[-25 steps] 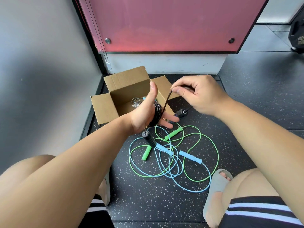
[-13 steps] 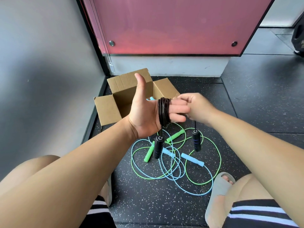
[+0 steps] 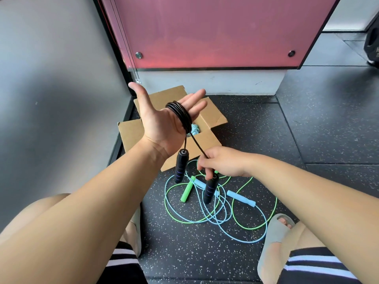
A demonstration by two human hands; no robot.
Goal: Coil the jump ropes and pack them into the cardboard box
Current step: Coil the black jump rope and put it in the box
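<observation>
My left hand point(image 3: 164, 117) is raised palm up over the cardboard box point(image 3: 135, 136), fingers straight, with the black jump rope point(image 3: 180, 114) coiled round them. One black handle point(image 3: 180, 167) dangles below the wrist. My right hand point(image 3: 223, 163) pinches the rope's free end just above the other black handle point(image 3: 210, 189), which hangs under it. A pale blue rope coil point(image 3: 194, 128) shows inside the box. On the floor lie a green rope point(image 3: 244, 220) and a light blue rope point(image 3: 242, 198), loose and tangled together.
The box stands in a corner against a grey wall point(image 3: 51, 99) on the left and a pink panel point(image 3: 215, 31) behind. My knees and a grey slipper point(image 3: 274, 238) frame the black speckled floor point(image 3: 317, 130), which stretches out to the right.
My left hand has tipped back with the palm up and risen over the box. My right hand has dropped from beside the left fingers to below them, pulling the rope's end down.
</observation>
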